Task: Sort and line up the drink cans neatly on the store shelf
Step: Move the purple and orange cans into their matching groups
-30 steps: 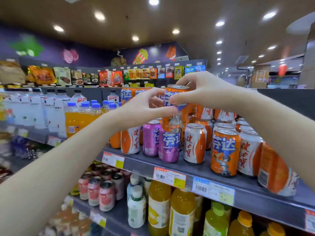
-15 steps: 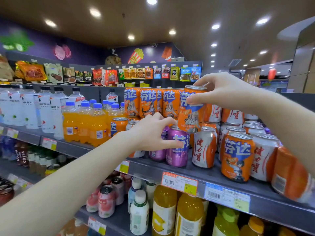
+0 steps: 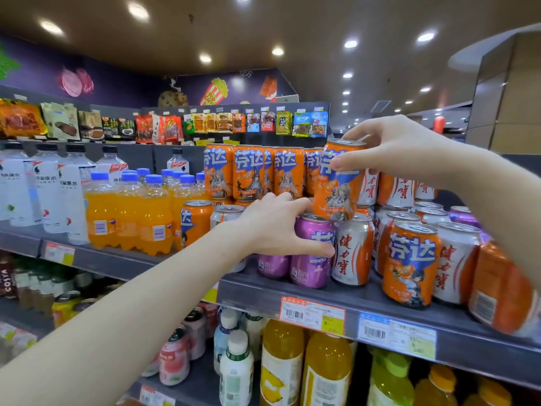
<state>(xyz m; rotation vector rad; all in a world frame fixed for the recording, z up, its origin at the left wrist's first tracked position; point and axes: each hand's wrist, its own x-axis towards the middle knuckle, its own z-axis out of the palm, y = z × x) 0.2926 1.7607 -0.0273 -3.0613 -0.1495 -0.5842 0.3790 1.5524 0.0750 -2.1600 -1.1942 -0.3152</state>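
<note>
the right hand grips a glossy orange can from above, fingers curled over its metal lid and thumb pressed across the blue lettering on its front. this smooth cylinder leans slightly, its base down at the rims of two cans below it; whether it rests on them cannot be told. the left hand grips one of those, a shiny purple can, with fingers hooked over the silver top and the thumb laid across the label. touching the purple can's right side stands a silver-and-orange can with red characters. both stand near the front edge of the dark grey shelf, whose lip carries paper price tags. left of the held can, an upper row of orange cans stands upright on other cans. right of it, another orange can stands at the shelf front. translucent plastic bottles of orange drink with blue caps stand further left.
</note>
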